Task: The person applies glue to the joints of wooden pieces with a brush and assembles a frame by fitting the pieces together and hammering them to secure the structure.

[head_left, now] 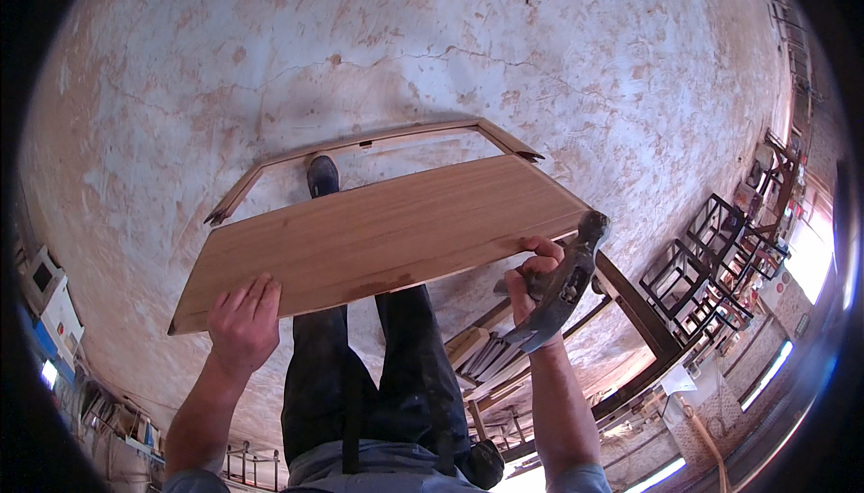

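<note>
A flat light-brown wooden panel (387, 232) is held out tilted in front of my legs. My left hand (245, 324) grips its near edge toward the left corner, fingers lying on top and the thumb hidden. My right hand (538, 279) is closed around a claw hammer (569, 282) by the panel's right corner. The hammer's dark head hides part of that hand, and its fingers are close to or touching the panel's near edge. Beyond the panel, a three-sided wooden frame (360, 143) lies on the floor, its open ends toward me.
My shoe (322, 175) stands between the frame and the panel. To the right are a wooden bench frame (634, 309), a stack of wood strips (490, 358) and black chair-like frames (711, 264). White equipment (56, 300) stands far left. The floor (432, 43) is stained and cracked.
</note>
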`<state>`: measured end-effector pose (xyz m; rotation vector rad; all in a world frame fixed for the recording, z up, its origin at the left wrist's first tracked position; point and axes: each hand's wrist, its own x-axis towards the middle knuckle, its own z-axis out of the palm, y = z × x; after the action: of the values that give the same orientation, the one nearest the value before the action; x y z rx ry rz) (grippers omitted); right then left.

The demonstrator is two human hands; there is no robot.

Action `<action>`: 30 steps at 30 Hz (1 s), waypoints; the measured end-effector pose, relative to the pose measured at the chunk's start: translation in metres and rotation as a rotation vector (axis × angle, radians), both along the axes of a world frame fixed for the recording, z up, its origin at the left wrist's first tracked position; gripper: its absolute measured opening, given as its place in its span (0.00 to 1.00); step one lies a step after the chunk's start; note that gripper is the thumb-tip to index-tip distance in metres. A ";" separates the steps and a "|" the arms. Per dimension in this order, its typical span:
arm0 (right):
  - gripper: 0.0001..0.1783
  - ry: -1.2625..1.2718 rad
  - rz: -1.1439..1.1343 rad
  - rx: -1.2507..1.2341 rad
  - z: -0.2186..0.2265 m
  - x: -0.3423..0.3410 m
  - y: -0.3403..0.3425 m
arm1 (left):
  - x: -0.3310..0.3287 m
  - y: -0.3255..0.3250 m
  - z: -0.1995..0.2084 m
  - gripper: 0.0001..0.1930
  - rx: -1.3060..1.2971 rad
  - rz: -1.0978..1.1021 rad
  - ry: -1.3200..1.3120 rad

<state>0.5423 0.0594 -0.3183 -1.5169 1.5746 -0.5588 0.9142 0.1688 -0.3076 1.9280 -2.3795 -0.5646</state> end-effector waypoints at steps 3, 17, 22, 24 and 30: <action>0.13 -0.024 -0.020 -0.005 0.000 0.001 -0.001 | 0.004 0.000 -0.003 0.09 0.008 -0.007 0.010; 0.11 0.017 0.099 -0.121 -0.009 -0.015 -0.010 | -0.001 0.002 -0.002 0.10 0.007 0.031 0.017; 0.10 -0.052 0.005 0.047 -0.012 -0.007 -0.007 | 0.002 0.010 -0.004 0.12 -0.025 0.057 0.032; 0.07 -0.061 0.034 0.077 -0.013 -0.009 -0.003 | 0.003 0.008 -0.003 0.12 -0.018 0.070 0.028; 0.10 -0.029 0.044 0.029 -0.014 -0.007 -0.010 | 0.000 0.006 -0.004 0.11 -0.015 0.078 0.023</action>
<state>0.5350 0.0493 -0.3325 -1.5113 1.5176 -0.5290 0.9137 0.1749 -0.3117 1.9871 -2.2767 -0.5594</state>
